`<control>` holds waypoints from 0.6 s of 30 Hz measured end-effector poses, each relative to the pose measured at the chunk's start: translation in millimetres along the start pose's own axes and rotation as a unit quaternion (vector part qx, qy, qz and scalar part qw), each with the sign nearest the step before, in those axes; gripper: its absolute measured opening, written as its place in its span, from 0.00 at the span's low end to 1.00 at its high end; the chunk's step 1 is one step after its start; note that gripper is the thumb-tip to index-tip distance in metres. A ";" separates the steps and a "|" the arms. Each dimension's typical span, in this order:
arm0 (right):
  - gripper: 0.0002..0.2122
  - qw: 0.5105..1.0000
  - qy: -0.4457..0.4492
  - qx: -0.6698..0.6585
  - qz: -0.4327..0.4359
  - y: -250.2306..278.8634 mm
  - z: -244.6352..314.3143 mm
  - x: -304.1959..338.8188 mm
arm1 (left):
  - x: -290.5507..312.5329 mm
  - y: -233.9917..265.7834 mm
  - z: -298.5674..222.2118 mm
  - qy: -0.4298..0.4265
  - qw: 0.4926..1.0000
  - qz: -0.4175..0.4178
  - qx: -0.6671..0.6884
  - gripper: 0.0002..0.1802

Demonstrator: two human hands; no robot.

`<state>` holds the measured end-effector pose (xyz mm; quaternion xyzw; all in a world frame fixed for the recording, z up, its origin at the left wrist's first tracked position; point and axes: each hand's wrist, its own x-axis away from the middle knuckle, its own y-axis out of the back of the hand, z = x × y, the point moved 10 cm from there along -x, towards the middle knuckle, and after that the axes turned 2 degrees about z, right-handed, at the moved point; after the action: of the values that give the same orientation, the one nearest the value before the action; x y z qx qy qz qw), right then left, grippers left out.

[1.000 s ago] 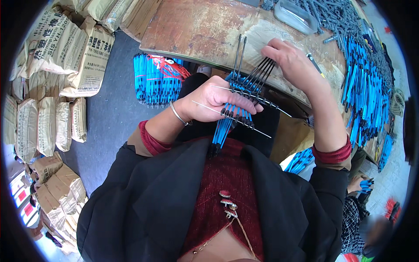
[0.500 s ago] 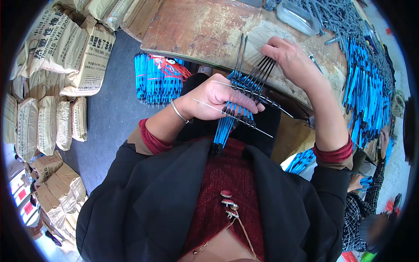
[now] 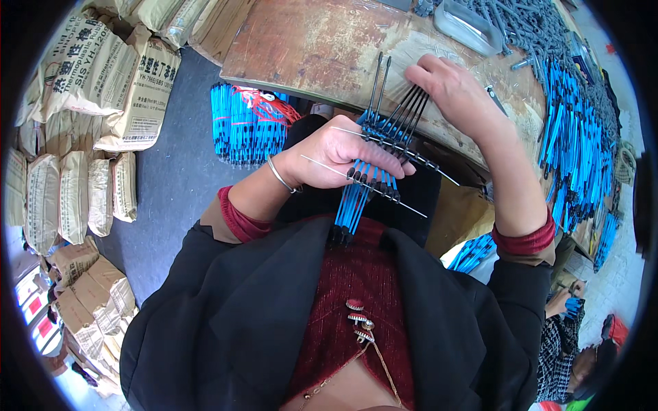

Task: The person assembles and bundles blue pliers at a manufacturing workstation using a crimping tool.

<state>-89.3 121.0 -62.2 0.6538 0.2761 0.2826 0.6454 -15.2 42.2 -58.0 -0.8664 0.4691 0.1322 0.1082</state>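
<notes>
My left hand [image 3: 343, 154] is closed round a bundle of thin blue rods [image 3: 351, 205] with black ends. Two thin metal wires [image 3: 411, 206] run crosswise through the black fittings, one above and one below my fingers. From the bundle's far side, black rod tips [image 3: 410, 109] fan upward, and two of them stand apart at the left. My right hand [image 3: 444, 85] pinches the ends of the right-hand group of black tips. The fingertips hide just where they meet.
The worn wooden table [image 3: 301, 51] lies ahead, with a clear plastic tray [image 3: 468, 27] and grey parts [image 3: 531, 24] at its far right. Many blue rods [image 3: 579, 144] hang over its right side. Blue bundles [image 3: 247, 127] stand below left. Paper sacks [image 3: 140, 89] line the left. A co-worker [image 3: 562, 342] sits lower right.
My right hand has shifted slightly to the left and stays at the black tips. My left hand and the bundle hardly move. The co-worker's arm at the right has drawn back from the hanging rods.
</notes>
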 end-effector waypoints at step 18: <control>0.13 0.998 0.008 -0.061 0.004 -0.8 -1.5 -5.0 | 4.6 0.9 16.9 0.037 0.989 -0.030 0.137 0.10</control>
<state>-93.8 118.4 -63.0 0.6122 0.2604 0.3069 0.6806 -15.7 43.3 -75.5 -0.8612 0.4606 0.0314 0.2125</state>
